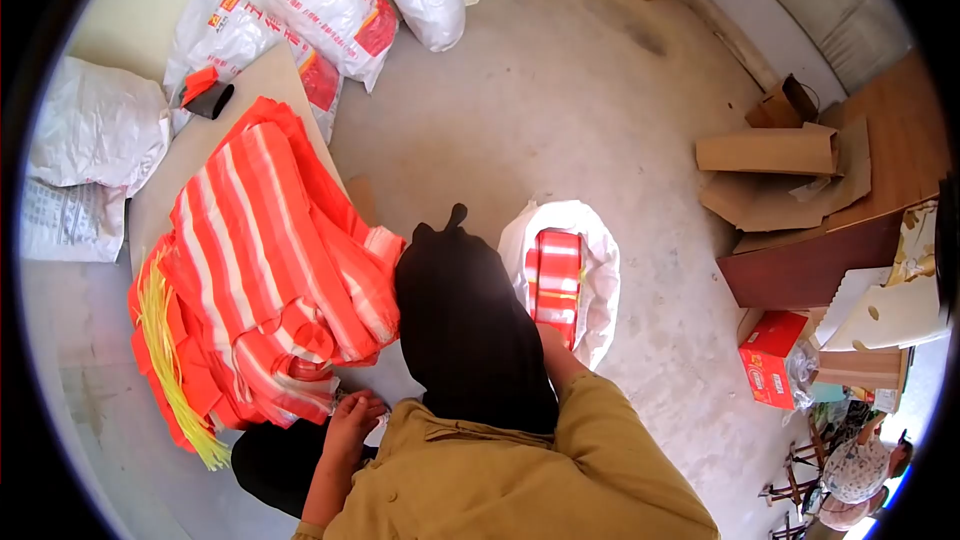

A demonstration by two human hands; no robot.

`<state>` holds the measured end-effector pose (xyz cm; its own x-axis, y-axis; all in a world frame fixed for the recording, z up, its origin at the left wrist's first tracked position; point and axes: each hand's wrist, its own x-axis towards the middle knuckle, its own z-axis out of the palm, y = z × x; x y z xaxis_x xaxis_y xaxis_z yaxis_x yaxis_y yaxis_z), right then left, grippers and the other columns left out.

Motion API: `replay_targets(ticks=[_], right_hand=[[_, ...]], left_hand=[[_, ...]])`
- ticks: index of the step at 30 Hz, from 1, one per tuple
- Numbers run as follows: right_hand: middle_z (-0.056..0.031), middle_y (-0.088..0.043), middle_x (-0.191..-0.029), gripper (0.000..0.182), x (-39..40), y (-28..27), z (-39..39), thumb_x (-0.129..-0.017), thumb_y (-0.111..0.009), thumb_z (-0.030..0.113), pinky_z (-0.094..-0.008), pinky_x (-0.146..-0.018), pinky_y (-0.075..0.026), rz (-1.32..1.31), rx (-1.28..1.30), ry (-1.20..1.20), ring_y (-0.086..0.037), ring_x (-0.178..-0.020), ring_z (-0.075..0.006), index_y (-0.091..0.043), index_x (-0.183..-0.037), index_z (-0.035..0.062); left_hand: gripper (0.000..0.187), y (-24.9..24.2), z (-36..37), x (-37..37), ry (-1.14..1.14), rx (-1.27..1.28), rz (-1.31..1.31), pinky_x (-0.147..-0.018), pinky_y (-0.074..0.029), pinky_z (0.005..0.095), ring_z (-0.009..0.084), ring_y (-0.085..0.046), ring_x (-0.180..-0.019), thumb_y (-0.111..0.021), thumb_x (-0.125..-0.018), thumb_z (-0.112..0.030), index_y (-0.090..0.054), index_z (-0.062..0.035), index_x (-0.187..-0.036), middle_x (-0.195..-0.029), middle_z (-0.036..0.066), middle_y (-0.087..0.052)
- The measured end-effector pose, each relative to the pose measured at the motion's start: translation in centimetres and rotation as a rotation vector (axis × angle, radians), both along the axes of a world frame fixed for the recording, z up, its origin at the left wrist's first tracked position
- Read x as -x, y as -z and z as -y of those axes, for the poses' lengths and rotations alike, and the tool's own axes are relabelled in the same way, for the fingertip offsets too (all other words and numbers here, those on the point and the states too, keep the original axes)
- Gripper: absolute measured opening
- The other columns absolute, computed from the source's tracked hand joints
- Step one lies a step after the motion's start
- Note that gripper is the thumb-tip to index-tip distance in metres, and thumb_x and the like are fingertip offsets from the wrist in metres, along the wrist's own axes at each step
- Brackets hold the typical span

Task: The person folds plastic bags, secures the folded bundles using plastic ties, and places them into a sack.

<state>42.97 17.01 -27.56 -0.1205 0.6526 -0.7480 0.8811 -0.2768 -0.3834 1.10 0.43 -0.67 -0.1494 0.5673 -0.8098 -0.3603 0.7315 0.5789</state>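
A large pile of red-and-white striped plastic bags (255, 230) lies on a low board to my left. My left hand (357, 420) is at the pile's near edge, beside my knee. Its fingers are curled, and I cannot make out what is between them. A bunch of yellow ties (165, 350) hangs down the pile's left side. To the right of my black-clad leg stands an open white sack (603, 280) with a shiny red, striped bundle (556, 280) inside. My right hand (556, 348) reaches to the sack's near rim, with its fingers mostly hidden.
Filled white sacks (310, 5) line the wall at the upper left. A red-and-black item (207, 93) lies on the board's far corner. Flattened cardboard (770, 152), a red box (772, 358) and a person (856, 468) are along the right side.
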Motion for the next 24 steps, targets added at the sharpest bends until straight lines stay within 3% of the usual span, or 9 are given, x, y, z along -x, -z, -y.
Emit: replay_targets(ticks=[4, 11, 14, 17, 20, 21, 22, 23, 24], right_hand=[[-0.0216, -0.072, -0.117, 0.054, 0.3, 3.3, 0.0, -0.096, -0.053, 0.048, -0.0487, -0.092, -0.054, 0.096, -0.208, -0.154, -0.068, -0.113, -0.0404, -0.069, -0.124, 0.0042], [-0.0219, -0.073, -0.113, 0.051, -1.2, 10.9, 1.0, -0.095, -0.054, 0.045, -0.0479, -0.088, -0.054, -0.082, -0.386, -0.087, -0.069, -0.107, -0.0419, -0.072, -0.118, 0.0035], [-0.0231, -0.073, -0.11, 0.047, -2.4, 4.0, -1.1, -0.094, -0.056, 0.044, -0.0468, -0.086, -0.053, -0.319, -0.239, 0.072, -0.07, -0.103, -0.042, -0.073, -0.112, 0.0033], [-0.0243, -0.073, -0.105, 0.045, -3.3, 9.3, -0.6, -0.092, -0.058, 0.042, -0.0465, -0.083, -0.053, -0.539, -0.478, 0.094, -0.07, -0.099, -0.0411, -0.072, -0.11, 0.0034], [-0.0211, -0.07, -0.097, 0.021, -2.6, 3.3, -1.9, -0.093, -0.057, 0.019, -0.0521, -0.08, -0.053, -0.236, -0.415, -0.049, -0.068, -0.093, -0.0416, -0.07, -0.1, 0.0037], [-0.0202, -0.07, -0.093, 0.023, -2.2, 2.3, -2.2, -0.092, -0.057, 0.025, -0.0526, -0.079, -0.053, -0.185, -0.471, -0.061, -0.067, -0.091, -0.0424, -0.069, -0.096, 0.0054], [-0.0206, -0.069, -0.087, 0.027, -1.8, 1.1, -2.7, -0.094, -0.054, 0.027, -0.0509, -0.079, -0.053, -0.163, -0.436, 0.031, -0.067, -0.09, -0.042, -0.067, -0.092, 0.0034], [-0.022, -0.066, -0.082, 0.031, -1.5, 1.2, -3.2, -0.094, -0.053, 0.029, -0.0488, -0.077, -0.051, -0.359, -0.492, 0.185, -0.067, -0.087, -0.0409, -0.065, -0.089, 0.0011], [-0.0231, -0.065, -0.082, 0.033, -1.8, 1.1, -4.1, -0.094, -0.054, 0.03, -0.0471, -0.075, -0.05, -0.491, -0.53, 0.239, -0.066, -0.084, -0.0391, -0.065, -0.09, -0.0003]], left_hand=[[0.034, 0.0, -0.1, -0.3, -0.007, 0.013, -0.008, -0.089, -0.051, 0.0339, 0.02, -0.068, -0.107, -0.059, -0.106, -0.031, -0.057, -0.0092, -0.132, -0.12, 0.006, -0.068], [0.034, -0.1, -0.1, -0.4, 0.02, 0.035, -0.031, -0.089, -0.05, 0.0326, 0.0204, -0.067, -0.11, -0.058, -0.106, -0.03, -0.056, -0.0085, -0.133, -0.119, 0.007, -0.068], [0.035, 0.7, 0.4, -0.1, 0.02, 0.025, -0.045, -0.087, -0.05, 0.0322, 0.0198, -0.068, -0.107, -0.058, -0.106, -0.031, -0.056, -0.0091, -0.134, -0.116, 0.005, -0.069], [0.033, 4.3, 2.4, 1.5, 0.038, 0.008, -0.064, -0.085, -0.05, 0.0317, 0.0173, -0.069, -0.101, -0.06, -0.104, -0.031, -0.06, -0.0093, -0.129, -0.111, 0.004, -0.071], [0.03, 3.7, 2.8, 1.6, 0.169, 0.053, -0.196, -0.08, -0.05, 0.0308, 0.0149, -0.068, -0.095, -0.063, -0.1, -0.03, -0.065, -0.0096, -0.122, -0.105, 0.002, -0.073], [0.03, 5.0, 3.6, 2.1, 0.204, 0.039, -0.26, -0.079, -0.052, 0.0326, 0.0151, -0.069, -0.092, -0.064, -0.097, -0.03, -0.07, -0.0054, -0.113, -0.097, 0.004, -0.074], [0.031, 9.1, 5.6, 3.5, 0.365, -0.071, -0.396, -0.079, -0.053, 0.0345, 0.0182, -0.07, -0.091, -0.064, -0.096, -0.031, -0.071, -0.0048, -0.111, -0.096, 0.007, -0.074], [0.032, 12.1, 7.4, 5.2, 0.518, -0.173, -0.541, -0.079, -0.055, 0.0363, 0.0212, -0.071, -0.09, -0.064, -0.096, -0.031, -0.072, -0.0042, -0.109, -0.095, 0.01, -0.074], [0.032, 10.4, 7.1, 4.6, 0.609, -0.093, -0.64, -0.08, -0.055, 0.0382, 0.025, -0.071, -0.09, -0.064, -0.096, -0.033, -0.073, -0.005, -0.108, -0.095, 0.013, -0.074]])
